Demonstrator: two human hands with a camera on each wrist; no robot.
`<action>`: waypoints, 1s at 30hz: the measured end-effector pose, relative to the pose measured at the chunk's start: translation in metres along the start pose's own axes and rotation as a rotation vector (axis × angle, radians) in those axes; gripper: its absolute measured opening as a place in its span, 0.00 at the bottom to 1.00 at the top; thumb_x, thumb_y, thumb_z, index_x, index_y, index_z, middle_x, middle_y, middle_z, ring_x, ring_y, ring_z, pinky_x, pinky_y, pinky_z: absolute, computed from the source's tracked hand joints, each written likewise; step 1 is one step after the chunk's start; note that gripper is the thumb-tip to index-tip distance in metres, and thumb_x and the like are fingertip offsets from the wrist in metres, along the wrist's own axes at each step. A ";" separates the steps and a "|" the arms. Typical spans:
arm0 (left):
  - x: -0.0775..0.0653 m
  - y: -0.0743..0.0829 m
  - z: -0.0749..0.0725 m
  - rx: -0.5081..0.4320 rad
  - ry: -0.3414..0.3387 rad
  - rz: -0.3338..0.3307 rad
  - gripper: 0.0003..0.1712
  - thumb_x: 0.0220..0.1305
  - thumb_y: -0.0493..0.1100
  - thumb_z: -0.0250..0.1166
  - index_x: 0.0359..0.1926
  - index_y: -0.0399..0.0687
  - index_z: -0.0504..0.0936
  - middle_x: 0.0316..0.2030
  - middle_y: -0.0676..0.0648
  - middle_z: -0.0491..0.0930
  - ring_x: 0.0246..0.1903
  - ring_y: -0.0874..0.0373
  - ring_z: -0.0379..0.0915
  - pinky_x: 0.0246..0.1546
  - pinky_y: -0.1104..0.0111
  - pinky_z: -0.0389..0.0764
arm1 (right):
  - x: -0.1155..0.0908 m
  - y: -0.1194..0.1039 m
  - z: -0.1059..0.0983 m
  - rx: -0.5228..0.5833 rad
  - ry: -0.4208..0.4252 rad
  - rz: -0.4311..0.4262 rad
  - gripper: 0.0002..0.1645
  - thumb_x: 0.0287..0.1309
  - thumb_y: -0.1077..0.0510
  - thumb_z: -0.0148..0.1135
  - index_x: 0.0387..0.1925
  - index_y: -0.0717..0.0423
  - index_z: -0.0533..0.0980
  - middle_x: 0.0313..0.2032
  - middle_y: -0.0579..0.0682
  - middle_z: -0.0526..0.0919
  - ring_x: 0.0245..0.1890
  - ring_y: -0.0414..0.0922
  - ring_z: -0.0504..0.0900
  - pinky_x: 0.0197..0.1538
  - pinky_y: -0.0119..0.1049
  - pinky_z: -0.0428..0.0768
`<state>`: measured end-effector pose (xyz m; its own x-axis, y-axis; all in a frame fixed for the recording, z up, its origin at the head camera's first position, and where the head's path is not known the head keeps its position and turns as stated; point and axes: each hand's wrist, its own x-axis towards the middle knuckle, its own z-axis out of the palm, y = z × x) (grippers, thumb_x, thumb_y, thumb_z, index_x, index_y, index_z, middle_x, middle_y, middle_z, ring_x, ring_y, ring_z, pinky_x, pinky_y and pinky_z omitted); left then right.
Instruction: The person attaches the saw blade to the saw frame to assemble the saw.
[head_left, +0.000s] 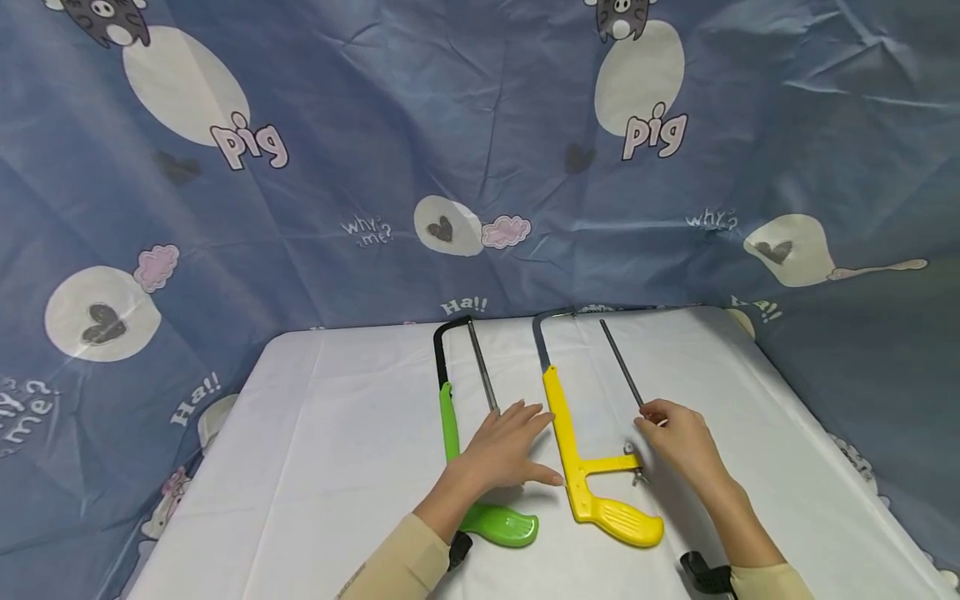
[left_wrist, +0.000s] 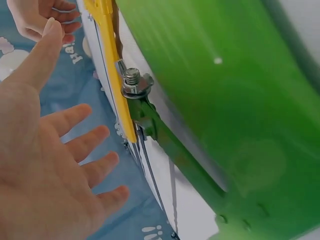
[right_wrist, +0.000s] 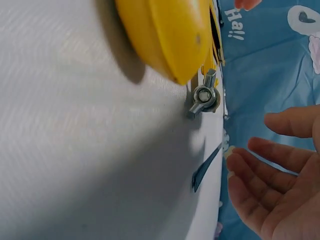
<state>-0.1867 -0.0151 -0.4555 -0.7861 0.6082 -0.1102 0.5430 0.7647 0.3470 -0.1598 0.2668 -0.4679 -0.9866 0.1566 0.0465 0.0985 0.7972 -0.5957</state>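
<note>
A green-handled hacksaw (head_left: 501, 525) lies on the table with its blade (head_left: 482, 364) running alongside the black front frame. To its right lies a yellow hacksaw (head_left: 564, 417), no blade across its frame. My left hand (head_left: 504, 450) hovers with spread fingers over the green saw, fingertips overlapping the yellow frame in the head view. My right hand (head_left: 686, 442) is above the near end of a loose saw blade (head_left: 621, 362), right of the yellow saw. In the right wrist view the fingers are loosely bent, thumb apart, and the blade (right_wrist: 206, 169) lies below them.
Wing nuts show on the green saw (left_wrist: 136, 84) and on the yellow saw (right_wrist: 204, 95). A white cloth covers the table (head_left: 337, 467). Behind and around it hangs a blue printed curtain (head_left: 337, 167).
</note>
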 end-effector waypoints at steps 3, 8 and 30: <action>0.005 0.002 0.001 0.015 -0.004 0.000 0.54 0.51 0.74 0.68 0.74 0.60 0.63 0.76 0.50 0.57 0.78 0.48 0.47 0.75 0.43 0.52 | 0.001 0.002 0.000 -0.013 -0.015 0.008 0.19 0.63 0.52 0.63 0.49 0.61 0.82 0.41 0.58 0.86 0.39 0.52 0.84 0.35 0.41 0.78; 0.013 0.007 0.003 0.041 -0.003 0.001 0.54 0.51 0.75 0.67 0.74 0.59 0.64 0.76 0.49 0.59 0.77 0.48 0.49 0.75 0.45 0.53 | 0.004 0.007 0.000 -0.031 -0.028 0.009 0.19 0.63 0.52 0.62 0.48 0.61 0.82 0.41 0.60 0.86 0.36 0.50 0.83 0.32 0.40 0.77; 0.032 0.016 0.009 0.072 -0.047 -0.012 0.55 0.53 0.74 0.67 0.76 0.56 0.61 0.77 0.48 0.56 0.78 0.48 0.48 0.75 0.45 0.53 | 0.008 0.022 0.004 -0.069 -0.034 0.059 0.16 0.56 0.58 0.66 0.44 0.65 0.82 0.36 0.62 0.86 0.32 0.49 0.81 0.34 0.44 0.78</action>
<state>-0.2003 0.0186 -0.4620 -0.7790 0.6066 -0.1586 0.5543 0.7845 0.2779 -0.1663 0.2829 -0.4837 -0.9825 0.1857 -0.0155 0.1646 0.8255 -0.5399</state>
